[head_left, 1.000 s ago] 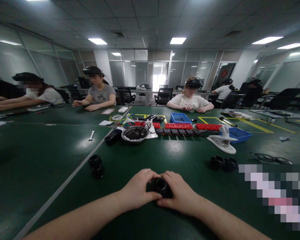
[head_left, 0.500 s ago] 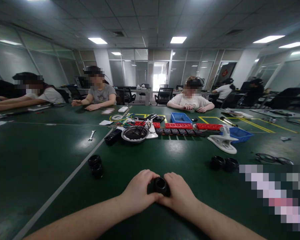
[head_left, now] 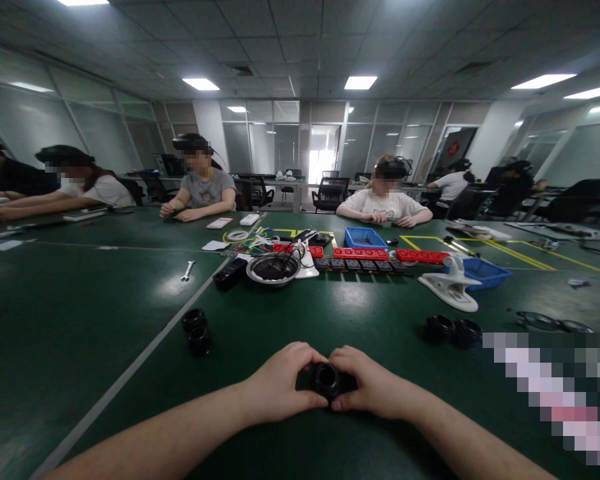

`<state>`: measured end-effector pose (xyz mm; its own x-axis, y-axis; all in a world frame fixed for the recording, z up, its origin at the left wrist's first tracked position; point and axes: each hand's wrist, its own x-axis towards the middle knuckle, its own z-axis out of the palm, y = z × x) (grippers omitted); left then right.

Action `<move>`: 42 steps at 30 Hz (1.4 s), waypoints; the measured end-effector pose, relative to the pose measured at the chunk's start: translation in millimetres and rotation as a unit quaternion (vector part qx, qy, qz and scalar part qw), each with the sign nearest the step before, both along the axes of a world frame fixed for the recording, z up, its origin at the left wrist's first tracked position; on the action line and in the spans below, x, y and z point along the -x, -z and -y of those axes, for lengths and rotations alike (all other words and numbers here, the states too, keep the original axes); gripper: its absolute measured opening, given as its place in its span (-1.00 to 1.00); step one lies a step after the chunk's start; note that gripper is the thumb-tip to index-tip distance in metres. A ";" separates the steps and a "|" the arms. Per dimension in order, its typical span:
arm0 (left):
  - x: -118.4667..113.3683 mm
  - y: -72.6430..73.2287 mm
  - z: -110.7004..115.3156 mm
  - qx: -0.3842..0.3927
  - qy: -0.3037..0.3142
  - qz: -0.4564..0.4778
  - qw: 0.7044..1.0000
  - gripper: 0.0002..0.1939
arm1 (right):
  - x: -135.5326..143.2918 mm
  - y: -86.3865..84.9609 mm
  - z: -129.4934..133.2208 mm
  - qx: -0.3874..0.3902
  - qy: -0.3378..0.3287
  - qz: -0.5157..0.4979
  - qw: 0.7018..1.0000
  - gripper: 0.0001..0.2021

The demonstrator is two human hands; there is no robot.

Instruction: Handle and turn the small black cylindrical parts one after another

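Note:
A short black ring-shaped fitting (head_left: 326, 379), with a round hole facing up, stands on the green table in front of me. My left hand (head_left: 287, 383) curves around its left side, fingers behind and thumb at the near edge. From the right, my right hand (head_left: 367, 383) closes on it the same way, with a gap between palm and fitting. Two similar black fittings (head_left: 197, 331) sit together on the left. Another pair of black fittings (head_left: 453, 331) stands to the right.
Beyond my hands lie a metal bowl (head_left: 273, 271), red power strips (head_left: 361, 254), a white clamp (head_left: 450, 287) and blue trays (head_left: 364, 237). A wrench (head_left: 187, 271) lies left, glasses (head_left: 553, 323) right. Several people sit around the table, including one opposite (head_left: 386, 203).
My right palm and fingers have opened out a little from the black fitting, so more of it shows. The whole view has shifted slightly. The fitting stays between my hands.

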<state>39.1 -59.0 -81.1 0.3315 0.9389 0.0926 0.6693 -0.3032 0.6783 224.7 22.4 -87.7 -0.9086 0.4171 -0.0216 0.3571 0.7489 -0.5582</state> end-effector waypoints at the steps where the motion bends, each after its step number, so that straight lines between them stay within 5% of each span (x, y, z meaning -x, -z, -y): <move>1: -0.5 0.0 0.3 0.001 -0.003 0.000 1.000 -0.63 | 1.5 1.9 1.7 -0.008 0.013 0.003 1.000 -0.70; 6: -8.2 0.0 2.9 0.005 -0.071 -0.002 0.997 -0.68 | 10.7 11.9 17.0 -0.116 0.129 0.025 0.985 -0.62; 10: -12.9 0.1 4.1 0.001 -0.106 -0.004 0.994 -0.70 | 12.2 14.1 21.8 -0.190 0.134 0.029 0.972 -0.57; 21: 5.5 -3.6 -1.6 -0.026 0.015 0.024 0.999 -0.47 | -1.8 -2.0 3.0 0.039 0.010 -0.024 0.999 -0.62; 27: -1.7 -3.1 -0.2 -0.007 -0.019 0.020 1.000 -0.62 | 2.6 8.2 2.6 0.014 0.057 -0.016 0.998 -0.73; 33: -7.7 5.0 0.9 -0.006 -0.111 0.026 0.993 -0.62 | 12.4 14.7 18.5 -0.122 0.161 0.018 0.979 -0.64; 42: 2.2 -2.1 -1.9 0.006 -0.023 0.005 1.000 -0.60 | 1.5 -0.5 4.7 0.025 0.034 -0.010 0.999 -0.69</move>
